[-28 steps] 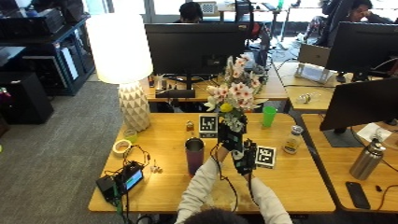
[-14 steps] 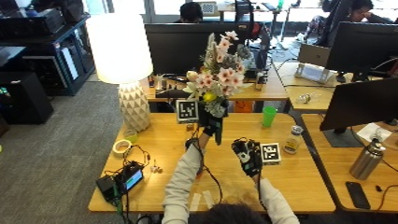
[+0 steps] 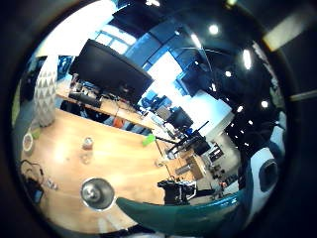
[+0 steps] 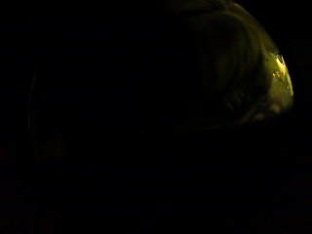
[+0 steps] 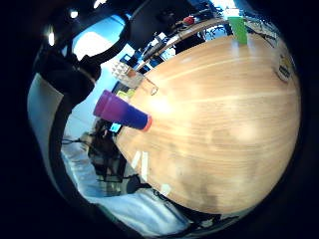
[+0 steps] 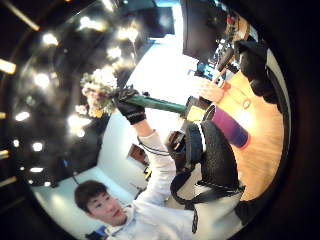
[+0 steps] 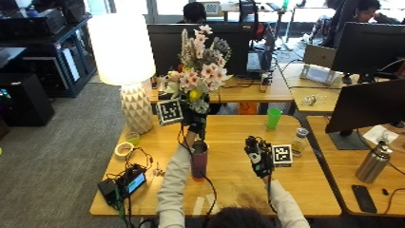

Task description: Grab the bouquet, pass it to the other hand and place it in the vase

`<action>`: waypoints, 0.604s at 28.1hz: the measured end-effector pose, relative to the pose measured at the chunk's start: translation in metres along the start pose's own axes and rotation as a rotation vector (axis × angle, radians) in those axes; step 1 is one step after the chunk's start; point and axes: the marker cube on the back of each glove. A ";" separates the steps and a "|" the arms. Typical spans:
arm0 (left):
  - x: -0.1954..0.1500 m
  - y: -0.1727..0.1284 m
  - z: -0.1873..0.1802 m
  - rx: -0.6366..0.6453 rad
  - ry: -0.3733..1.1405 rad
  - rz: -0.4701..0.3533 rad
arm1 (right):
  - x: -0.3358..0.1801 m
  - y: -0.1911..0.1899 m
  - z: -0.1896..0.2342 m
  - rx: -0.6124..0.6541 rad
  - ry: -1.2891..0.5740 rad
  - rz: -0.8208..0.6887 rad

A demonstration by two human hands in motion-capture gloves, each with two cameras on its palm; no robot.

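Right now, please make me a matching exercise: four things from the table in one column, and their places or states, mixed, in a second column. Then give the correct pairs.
Things:
1. bouquet
2. vase
3. right hand
4. green cup

Places or states:
A. open above the table, holding nothing
B. stands at the far edge of the table
C. held up in the left hand
D. stands on the table under the flowers, holding none

Pairs: 1-C, 2-D, 3-A, 4-B
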 end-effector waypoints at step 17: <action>-0.109 0.039 0.000 -0.101 -0.086 -0.114 | 0.010 -0.005 -0.004 -0.035 -0.030 0.093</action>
